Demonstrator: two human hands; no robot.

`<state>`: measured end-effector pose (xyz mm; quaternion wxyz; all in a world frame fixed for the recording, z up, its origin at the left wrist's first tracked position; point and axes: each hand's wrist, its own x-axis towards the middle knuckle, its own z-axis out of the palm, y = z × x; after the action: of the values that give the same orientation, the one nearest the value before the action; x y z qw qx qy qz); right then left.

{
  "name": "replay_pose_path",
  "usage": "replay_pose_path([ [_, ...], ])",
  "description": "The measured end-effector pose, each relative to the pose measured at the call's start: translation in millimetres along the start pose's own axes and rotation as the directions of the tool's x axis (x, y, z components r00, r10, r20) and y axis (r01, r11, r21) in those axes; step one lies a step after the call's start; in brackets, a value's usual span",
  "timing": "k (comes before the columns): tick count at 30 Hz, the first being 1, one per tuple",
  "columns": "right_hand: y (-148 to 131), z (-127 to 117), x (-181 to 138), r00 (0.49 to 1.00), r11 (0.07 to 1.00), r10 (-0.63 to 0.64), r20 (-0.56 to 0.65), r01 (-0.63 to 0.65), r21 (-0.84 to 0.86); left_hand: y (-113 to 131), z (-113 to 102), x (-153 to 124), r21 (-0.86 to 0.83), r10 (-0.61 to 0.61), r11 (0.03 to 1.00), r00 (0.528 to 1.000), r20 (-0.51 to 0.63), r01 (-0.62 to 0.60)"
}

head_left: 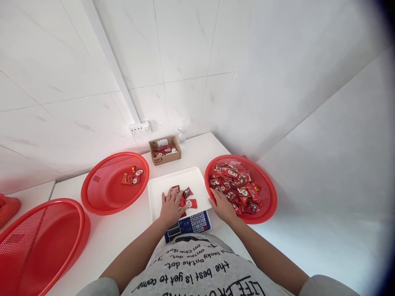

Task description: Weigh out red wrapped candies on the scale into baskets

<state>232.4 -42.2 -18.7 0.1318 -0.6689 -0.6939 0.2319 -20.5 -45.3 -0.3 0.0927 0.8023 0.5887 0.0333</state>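
My left hand [172,208] lies with fingers spread over several red wrapped snack packets [191,203] on the white tray of a digital scale [197,185]. Part of that pile is hidden under my palm. My right hand [222,205] rests at the near left rim of a red plastic basket [271,201], its fingers stretched out and reaching just over the edge. A heap of red snack packets [236,185] fills much of this basket. Below the tray shows the blue keypad [197,222] of the scale, its display partly covered by my left arm.
A second red basket [101,197] holds a few packets [134,176]. Further left stands another red basket [77,230]. Behind the scale are a small cardboard box [166,159] of packets and a clear plastic cup [181,135]. A wall socket [140,128] sits above the table.
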Motion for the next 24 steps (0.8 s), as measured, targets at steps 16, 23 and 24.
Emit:
replay_pose_path([
  [16,-1.1,-1.3,-0.1,1.000,1.000,0.006,-0.004,-0.006,0.012,-3.8,4.0,2.4,0.000,0.016,1.000,0.999,0.043,-0.016],
  [23,3.2,-1.1,1.9,1.000,0.996,0.002,-0.021,0.000,0.087,-1.4,1.2,1.8,0.021,0.011,1.000,0.999,0.038,-0.012],
  [24,4.5,-0.7,2.7,1.000,0.995,-0.006,-0.025,0.008,0.102,-1.0,0.7,1.8,0.030,0.009,0.999,0.999,0.033,-0.010],
])
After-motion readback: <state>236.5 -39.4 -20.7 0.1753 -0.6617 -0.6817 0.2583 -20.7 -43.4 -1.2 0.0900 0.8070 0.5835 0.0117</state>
